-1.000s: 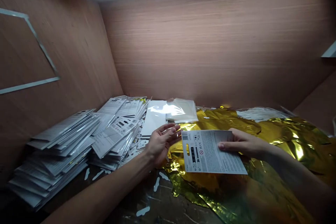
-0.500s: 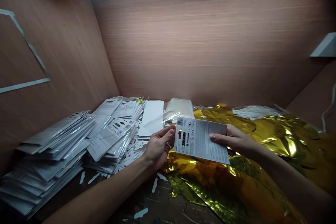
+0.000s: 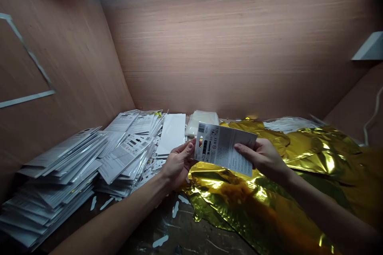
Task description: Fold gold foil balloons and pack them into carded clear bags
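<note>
Between my hands is a printed packaging card (image 3: 224, 149), tilted, its grey back with small text, a barcode and symbols facing me. A hang hole shows near its left end. My right hand (image 3: 265, 155) grips the card's right end, thumb on top and fingers behind. At the left end, my left hand (image 3: 179, 163) is closed with thumb and fingertips at the edge beside the hang hole; its fingertips are partly hidden. Below the card lies shiny gold foil (image 3: 215, 183) in flat, bag-like pieces.
Stacks of sleeved printed cards (image 3: 60, 167) fill the left side. Further back are white blank cards (image 3: 172, 133) and a pile of clear film bags (image 3: 205, 117). Small white cut-out tabs (image 3: 160, 241) are scattered on the dark tabletop. Wooden panels (image 3: 224, 48) enclose the back and sides.
The card has moved slightly up and left, with both hands still at its ends. The camera view has shifted a little. The piles stay as they were.
</note>
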`<state>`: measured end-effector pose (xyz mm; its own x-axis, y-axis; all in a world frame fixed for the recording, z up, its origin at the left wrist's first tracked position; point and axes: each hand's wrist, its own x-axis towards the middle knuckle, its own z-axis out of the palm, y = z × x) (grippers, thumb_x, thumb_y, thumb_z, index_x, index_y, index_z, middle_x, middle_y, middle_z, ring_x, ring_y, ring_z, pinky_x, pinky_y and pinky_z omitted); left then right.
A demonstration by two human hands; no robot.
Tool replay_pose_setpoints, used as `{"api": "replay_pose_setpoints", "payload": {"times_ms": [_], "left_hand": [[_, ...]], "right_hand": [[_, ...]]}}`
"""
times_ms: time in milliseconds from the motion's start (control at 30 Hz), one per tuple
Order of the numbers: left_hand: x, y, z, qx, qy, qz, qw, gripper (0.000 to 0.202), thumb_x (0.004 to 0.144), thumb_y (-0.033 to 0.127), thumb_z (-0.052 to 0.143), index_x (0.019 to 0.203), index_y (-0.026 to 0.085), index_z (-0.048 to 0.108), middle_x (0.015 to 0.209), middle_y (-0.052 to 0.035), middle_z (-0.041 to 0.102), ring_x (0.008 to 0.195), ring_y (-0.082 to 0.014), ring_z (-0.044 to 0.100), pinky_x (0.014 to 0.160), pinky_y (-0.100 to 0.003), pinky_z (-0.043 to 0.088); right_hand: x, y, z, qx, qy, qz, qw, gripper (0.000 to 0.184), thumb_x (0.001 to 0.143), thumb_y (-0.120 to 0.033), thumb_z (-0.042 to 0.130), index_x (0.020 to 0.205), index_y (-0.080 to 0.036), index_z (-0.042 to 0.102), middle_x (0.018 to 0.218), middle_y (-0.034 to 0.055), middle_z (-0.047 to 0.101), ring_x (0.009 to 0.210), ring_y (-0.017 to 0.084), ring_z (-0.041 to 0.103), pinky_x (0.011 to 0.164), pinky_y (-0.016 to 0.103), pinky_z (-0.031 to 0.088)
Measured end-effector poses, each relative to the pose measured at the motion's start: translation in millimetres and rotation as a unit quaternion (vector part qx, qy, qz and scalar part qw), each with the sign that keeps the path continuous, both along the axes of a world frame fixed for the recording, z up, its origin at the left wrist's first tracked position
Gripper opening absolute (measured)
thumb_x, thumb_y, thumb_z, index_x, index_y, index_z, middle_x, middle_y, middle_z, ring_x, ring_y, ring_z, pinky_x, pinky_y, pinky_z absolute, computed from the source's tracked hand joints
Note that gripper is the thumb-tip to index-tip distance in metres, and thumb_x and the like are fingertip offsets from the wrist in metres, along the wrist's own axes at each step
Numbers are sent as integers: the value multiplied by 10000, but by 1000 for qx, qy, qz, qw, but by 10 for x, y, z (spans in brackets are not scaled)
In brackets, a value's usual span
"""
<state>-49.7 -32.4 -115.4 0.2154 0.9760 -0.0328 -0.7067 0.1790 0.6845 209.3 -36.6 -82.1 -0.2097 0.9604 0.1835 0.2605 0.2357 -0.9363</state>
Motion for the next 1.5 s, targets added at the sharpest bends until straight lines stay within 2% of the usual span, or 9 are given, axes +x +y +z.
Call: {"api": "replay_pose_setpoints", "payload": {"times_ms": [267,400,533,733,867,967,1133,1300,1500], "left_hand": [[-42,24,-15,16,18,-26,999,144,923,170,732,1055,140,782,992,-96,806,831,-168,761,863,-321,626],[-38,21,-44,37,43,-33,998,251,878,219,799,1103,110,778,1092,-145,790,935,-198,758,933,-318,594],[-35,30,-66,50,57,-21,997,273,838,208,837,1082,99,784,1117,-149,786,966,-187,749,937,-271,577],[-27,28,-74,42,61,-29,997,232,883,228,788,1084,112,780,1125,-144,784,973,-205,752,938,-314,594],[-53,44,-15,8,45,25,999,166,876,199,785,1018,112,791,1035,-115,806,911,-175,759,835,-250,616],[-25,14,0,3,47,37,998,189,841,189,821,1006,104,785,1008,-122,809,888,-185,768,825,-263,624],[90,-92,-45,1,65,34,997,301,811,263,864,1038,90,767,1056,-149,801,954,-249,775,919,-360,629],[18,-36,-4,8,62,47,997,290,778,239,888,992,78,778,1017,-147,807,961,-252,775,924,-346,635],[30,-85,-20,-16,68,62,996,213,851,214,823,1012,83,774,1045,-154,801,974,-247,772,916,-343,642]], "right_hand": [[-9,7,-23,64,8,-39,997,499,836,-593,723,624,-173,556,595,-4,450,533,123,399,464,263,304],[-178,-26,-195,26,82,-29,996,479,856,-604,708,739,-146,630,674,35,567,571,148,511,483,264,397],[-343,-61,-303,-15,118,33,992,477,906,-594,670,877,-118,690,835,98,685,707,190,635,583,278,506],[-334,-67,-216,27,81,41,996,472,928,-596,631,819,-138,650,756,56,633,643,155,572,539,251,454],[-224,-58,-177,13,18,70,997,500,948,-604,593,708,-166,565,624,6,514,539,127,480,466,237,366],[-211,-60,-160,21,-7,60,998,507,945,-604,596,686,-171,550,616,0,484,538,123,456,463,236,351],[-326,-88,-150,42,24,61,997,494,956,-600,592,724,-163,589,661,19,534,579,126,472,477,236,377],[-258,-92,-45,-5,75,83,994,425,887,-560,714,832,-141,680,665,35,641,535,128,553,452,238,434],[-321,-171,-17,29,94,5,995,400,877,-518,747,714,-157,688,609,65,695,524,167,644,492,278,534]]}}
